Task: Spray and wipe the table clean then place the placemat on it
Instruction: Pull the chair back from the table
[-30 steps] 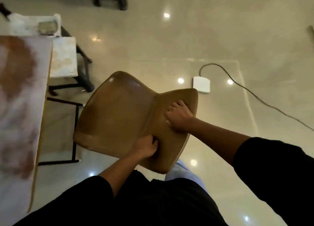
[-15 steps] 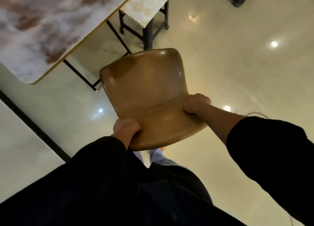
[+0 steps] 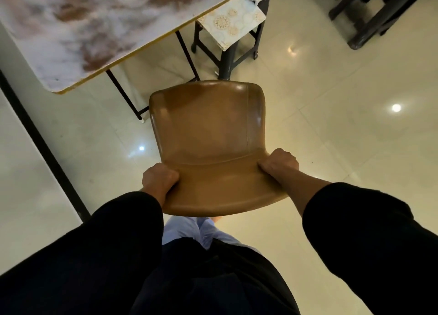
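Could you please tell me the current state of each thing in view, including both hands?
Chair: gripped at both sides of its back, seat facing the table.
Left hand: fingers curled round the chair's left edge.
Right hand: fingers curled round the chair's right edge.
Table: marbled top bare where visible, no placemat on it.
Stool: upright beside the table, patterned mat on top.

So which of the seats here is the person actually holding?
The brown chair, gripped on either side by the left hand and right hand. The patterned stool by the table stands untouched.
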Action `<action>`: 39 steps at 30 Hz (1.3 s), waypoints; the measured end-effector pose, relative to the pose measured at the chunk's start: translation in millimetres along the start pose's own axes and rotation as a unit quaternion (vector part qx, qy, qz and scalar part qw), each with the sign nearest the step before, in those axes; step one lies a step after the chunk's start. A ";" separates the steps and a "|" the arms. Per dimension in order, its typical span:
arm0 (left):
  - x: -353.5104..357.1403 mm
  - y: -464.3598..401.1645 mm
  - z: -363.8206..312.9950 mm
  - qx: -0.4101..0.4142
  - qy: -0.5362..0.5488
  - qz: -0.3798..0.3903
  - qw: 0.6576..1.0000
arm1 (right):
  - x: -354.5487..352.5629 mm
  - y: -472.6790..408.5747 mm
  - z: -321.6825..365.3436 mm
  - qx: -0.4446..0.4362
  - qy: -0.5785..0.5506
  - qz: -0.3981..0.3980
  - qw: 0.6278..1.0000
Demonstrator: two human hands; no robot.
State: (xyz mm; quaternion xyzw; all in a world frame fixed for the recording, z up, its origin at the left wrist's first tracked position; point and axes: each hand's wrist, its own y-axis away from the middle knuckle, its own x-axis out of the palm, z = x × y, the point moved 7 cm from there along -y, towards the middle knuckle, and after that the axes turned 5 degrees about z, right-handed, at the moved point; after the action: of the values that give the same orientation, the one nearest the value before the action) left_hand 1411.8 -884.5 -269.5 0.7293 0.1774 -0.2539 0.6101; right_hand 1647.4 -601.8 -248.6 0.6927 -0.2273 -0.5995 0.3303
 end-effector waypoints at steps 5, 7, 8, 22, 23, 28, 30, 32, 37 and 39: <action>-2.4 10.6 10.0 -0.030 0.045 -0.004 0.999 | -12.3 2.6 6.4 -0.015 -0.008 -0.027 0.999; 0.1 15.7 14.3 -0.032 0.058 -0.008 0.998 | -17.5 4.1 11.9 -0.026 -0.004 -0.035 0.999; 0.6 17.2 17.8 -0.036 0.065 -0.010 0.997 | -20.6 5.3 16.8 -0.034 0.000 -0.039 0.999; -8.6 13.1 35.9 -0.078 0.188 -0.010 0.979 | -71.5 -9.1 113.4 -0.112 0.087 -0.070 0.987; -9.7 10.1 36.7 -0.082 0.200 -0.009 0.976 | -72.1 -12.8 118.5 -0.112 0.090 -0.069 0.987; -13.4 -2.4 35.7 -0.088 0.215 -0.018 0.972 | -71.5 -27.8 131.7 -0.109 0.108 -0.065 0.986; -14.9 -6.7 35.8 -0.094 0.215 -0.022 0.972 | -68.2 -32.8 133.2 -0.106 0.114 -0.064 0.986; -14.7 -12.3 37.2 -0.095 0.203 -0.019 0.974 | -65.4 -35.7 132.4 -0.101 0.117 -0.064 0.986; -7.0 -15.5 35.9 -0.079 0.189 -0.006 0.979 | -59.6 -35.5 127.2 -0.101 0.130 -0.060 0.985; -5.9 -14.8 33.5 -0.072 0.182 0.003 0.981 | -57.3 -36.7 124.9 -0.112 0.142 -0.047 0.982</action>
State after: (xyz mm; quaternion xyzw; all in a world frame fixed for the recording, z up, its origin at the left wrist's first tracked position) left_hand 1393.4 -914.2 -282.0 0.7181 0.3008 -0.1014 0.6193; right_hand 1511.7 -559.4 -244.3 0.7397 -0.0766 -0.5313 0.4059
